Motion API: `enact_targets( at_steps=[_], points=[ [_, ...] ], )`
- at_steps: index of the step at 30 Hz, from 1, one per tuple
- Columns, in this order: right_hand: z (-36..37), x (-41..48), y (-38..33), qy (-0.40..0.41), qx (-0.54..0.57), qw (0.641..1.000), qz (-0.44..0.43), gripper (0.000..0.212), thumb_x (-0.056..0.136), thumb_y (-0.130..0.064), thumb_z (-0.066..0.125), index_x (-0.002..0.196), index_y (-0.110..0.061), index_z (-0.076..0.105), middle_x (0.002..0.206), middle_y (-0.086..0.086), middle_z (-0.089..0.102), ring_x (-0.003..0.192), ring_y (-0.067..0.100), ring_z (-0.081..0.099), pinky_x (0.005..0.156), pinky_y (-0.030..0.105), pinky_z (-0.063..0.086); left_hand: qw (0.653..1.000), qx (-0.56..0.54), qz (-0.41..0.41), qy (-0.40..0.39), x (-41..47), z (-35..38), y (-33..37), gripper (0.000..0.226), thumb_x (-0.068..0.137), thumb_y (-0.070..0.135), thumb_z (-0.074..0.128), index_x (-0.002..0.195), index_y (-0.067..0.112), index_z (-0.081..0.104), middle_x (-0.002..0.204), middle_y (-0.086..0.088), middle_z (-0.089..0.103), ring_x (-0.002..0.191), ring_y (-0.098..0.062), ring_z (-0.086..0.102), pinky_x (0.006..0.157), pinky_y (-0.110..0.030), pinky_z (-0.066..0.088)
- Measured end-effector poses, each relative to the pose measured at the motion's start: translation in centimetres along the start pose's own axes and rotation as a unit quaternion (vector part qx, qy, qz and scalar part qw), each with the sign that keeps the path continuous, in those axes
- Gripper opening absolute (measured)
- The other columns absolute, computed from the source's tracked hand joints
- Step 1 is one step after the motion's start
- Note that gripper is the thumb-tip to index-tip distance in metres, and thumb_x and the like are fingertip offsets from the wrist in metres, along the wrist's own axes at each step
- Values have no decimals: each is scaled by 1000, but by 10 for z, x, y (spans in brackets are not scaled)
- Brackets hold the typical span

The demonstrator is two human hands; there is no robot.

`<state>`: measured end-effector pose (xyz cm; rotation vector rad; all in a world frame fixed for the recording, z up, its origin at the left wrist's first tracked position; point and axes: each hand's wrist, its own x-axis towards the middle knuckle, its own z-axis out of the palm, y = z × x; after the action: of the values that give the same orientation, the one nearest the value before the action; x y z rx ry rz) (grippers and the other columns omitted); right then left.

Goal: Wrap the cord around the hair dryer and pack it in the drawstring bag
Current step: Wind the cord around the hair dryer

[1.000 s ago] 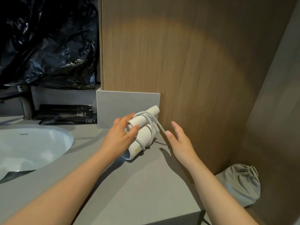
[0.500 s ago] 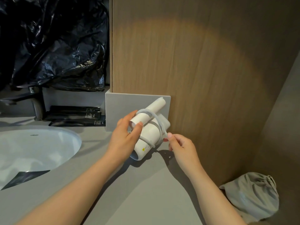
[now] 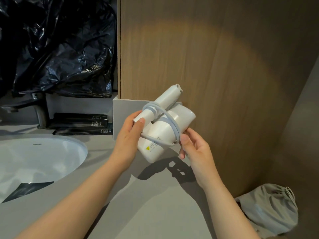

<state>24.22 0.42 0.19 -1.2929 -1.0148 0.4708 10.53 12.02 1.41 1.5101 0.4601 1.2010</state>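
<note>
Near right, the drawstring bag (image 3: pixel 269 209) lies slumped, well apart from our hands. Above the counter (image 3: pixel 155 213), our left hand (image 3: pixel 128 137) curls round the folded handle of the hair dryer (image 3: pixel 164 135), thumb on top, steadying the body for winding. Our right hand (image 3: pixel 193 147) pinches the cord (image 3: pixel 172 123) at the dryer's right flank, apparently to keep the loops taut. The wood panel (image 3: pixel 207 57) stands beyond.
</note>
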Motion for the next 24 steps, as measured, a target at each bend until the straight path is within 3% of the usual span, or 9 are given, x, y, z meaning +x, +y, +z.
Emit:
enact_targets(
  at_steps=[4,8,11,13,14,16,18,22,24],
  points=[
    [6,0,7,27,36,999,-12,55,87,-26,63,139,-20,49,124,-4,66,73,7,68,64,16,55,999,10,-40,31,6,-7,-6,18,102,28,44,111,29,59,103,3,65,92,-15,61,78,-31,48],
    [7,-2,10,59,64,996,-29,58,78,-19,71,134,-20,55,123,-5,67,103,12,69,65,25,58,994,98,-13,48,2,-3,-10,22,103,28,41,112,24,61,95,11,64,86,-10,58,72,-27,44],
    [8,-4,10,75,58,995,-34,55,80,-16,71,132,-18,57,120,-5,69,101,11,69,65,23,58,991,128,25,2,0,-4,-11,26,101,41,42,118,31,60,102,13,66,92,-7,61,76,-27,47],
    [5,-6,9,85,62,994,-39,53,81,-15,71,132,-16,58,119,-5,69,99,11,70,64,20,57,989,132,22,-60,-1,-5,-10,35,87,54,51,120,43,54,110,13,63,100,-7,61,82,-32,51],
    [3,-7,8,90,63,993,-43,51,82,-15,70,131,-16,59,117,-5,70,97,10,70,63,19,57,985,147,17,-87,-2,-5,-10,52,77,58,59,126,45,49,116,10,60,104,-10,60,83,-32,52],
    [1,-9,7,101,59,992,-52,49,82,-16,70,130,-17,60,114,-9,70,96,8,70,63,18,56,968,217,12,-123,-6,-4,-10,98,57,55,78,142,45,29,124,10,47,108,-3,53,78,-18,46],
    [0,-11,8,105,47,992,-59,49,81,-20,70,129,-20,61,116,-8,70,99,10,69,63,18,56,954,266,15,-134,-8,-3,-10,122,51,44,91,148,43,16,125,9,39,106,1,48,76,-9,38],
    [1,-12,6,81,51,993,-67,50,81,-20,69,130,-22,58,119,-8,69,101,9,69,61,20,56,968,220,46,-113,-5,-8,-9,108,44,47,86,138,50,32,127,12,50,107,-2,56,85,-24,52],
    [2,-13,4,62,49,995,-65,55,78,-27,68,132,-24,56,119,-14,67,100,3,68,57,19,55,980,167,22,-106,-3,-12,-9,102,41,48,85,132,51,38,122,20,56,105,0,60,82,-20,53]
  ],
)
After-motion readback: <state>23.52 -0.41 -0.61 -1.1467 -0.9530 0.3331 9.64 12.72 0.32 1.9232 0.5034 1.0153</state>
